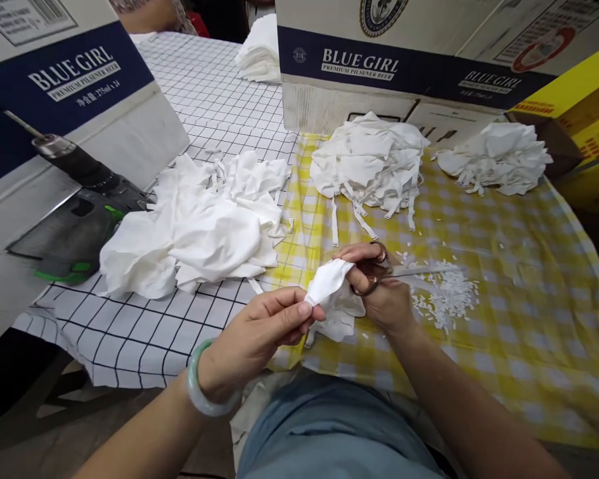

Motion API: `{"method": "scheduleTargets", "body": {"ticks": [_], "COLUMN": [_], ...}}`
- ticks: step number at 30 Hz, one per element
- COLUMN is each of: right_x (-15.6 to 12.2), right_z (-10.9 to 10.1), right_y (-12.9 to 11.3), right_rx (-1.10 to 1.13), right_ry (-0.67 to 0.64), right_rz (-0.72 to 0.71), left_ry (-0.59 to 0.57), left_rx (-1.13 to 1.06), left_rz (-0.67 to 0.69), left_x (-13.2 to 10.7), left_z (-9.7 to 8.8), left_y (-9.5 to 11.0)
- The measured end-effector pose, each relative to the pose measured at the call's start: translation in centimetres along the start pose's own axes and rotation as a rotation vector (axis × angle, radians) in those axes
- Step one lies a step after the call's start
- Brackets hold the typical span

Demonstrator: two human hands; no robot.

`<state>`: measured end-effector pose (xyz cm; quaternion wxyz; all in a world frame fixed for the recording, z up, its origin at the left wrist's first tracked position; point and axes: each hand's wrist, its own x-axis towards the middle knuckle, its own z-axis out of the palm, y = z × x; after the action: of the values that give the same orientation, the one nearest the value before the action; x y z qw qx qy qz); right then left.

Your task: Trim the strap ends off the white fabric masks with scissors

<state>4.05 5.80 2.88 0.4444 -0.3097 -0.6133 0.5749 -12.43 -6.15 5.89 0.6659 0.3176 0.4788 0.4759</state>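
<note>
My left hand, with a pale green bangle at the wrist, pinches the edge of a small white cloth piece. The fingers of my right hand are through the loops of a pair of scissors, whose blades point right, away from the cloth. My right thumb and fingertips also touch the cloth's upper corner. Part of the cloth hangs down between my hands. Small white cut scraps lie scattered beneath and beyond the blades. To the left is a loose heap of white cloth pieces.
A pile of white pieces with narrow straps and a smaller white pile lie on the yellow checked cover. Beer cartons stand behind and at left. A power drill is at left. Another person's arm shows behind.
</note>
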Motion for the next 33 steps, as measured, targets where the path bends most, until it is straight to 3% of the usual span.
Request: {"method": "scheduleTargets", "body": {"ticks": [3, 5, 8, 11, 13, 16, 20, 33], "right_x": [-1.2, -2.3, -4.0, -4.6, -4.4, -4.0, -3.9, -4.1], "right_z": [0.6, 1.5, 2.2, 0.8, -1.0, -3.4, -4.3, -4.5], "right_y": [1.0, 1.6, 2.2, 1.8, 0.7, -1.3, -2.5, -1.7], "right_rx": [0.020, 0.073, 0.122, 0.009, -0.183, -0.535, -0.808, -0.914], "right_ry": [-0.040, -0.114, -0.223, -0.264, -0.284, -0.346, -0.489, -0.530], "right_rz": [0.277, 0.461, 0.568, 0.556, 0.483, 0.256, 0.134, 0.148], "left_ry": [0.132, 0.190, 0.175, 0.229, 0.268, 0.285, 0.282, 0.189], "left_rx": [0.242, 0.253, -0.023, -0.164, -0.096, 0.043, 0.132, 0.170], "left_rz": [0.301, 0.455, 0.412, 0.365, 0.365, 0.354, 0.358, 0.388], "left_x": [0.3, 0.8, 2.0, 3.0, 3.2, 3.3, 3.4, 4.1], "left_z": [0.9, 1.6, 2.5, 3.2, 3.5, 3.9, 4.6, 5.1], "left_y": [-0.1, 0.0, -0.5, -1.7, -2.7, -3.8, -4.5, -4.7]}}
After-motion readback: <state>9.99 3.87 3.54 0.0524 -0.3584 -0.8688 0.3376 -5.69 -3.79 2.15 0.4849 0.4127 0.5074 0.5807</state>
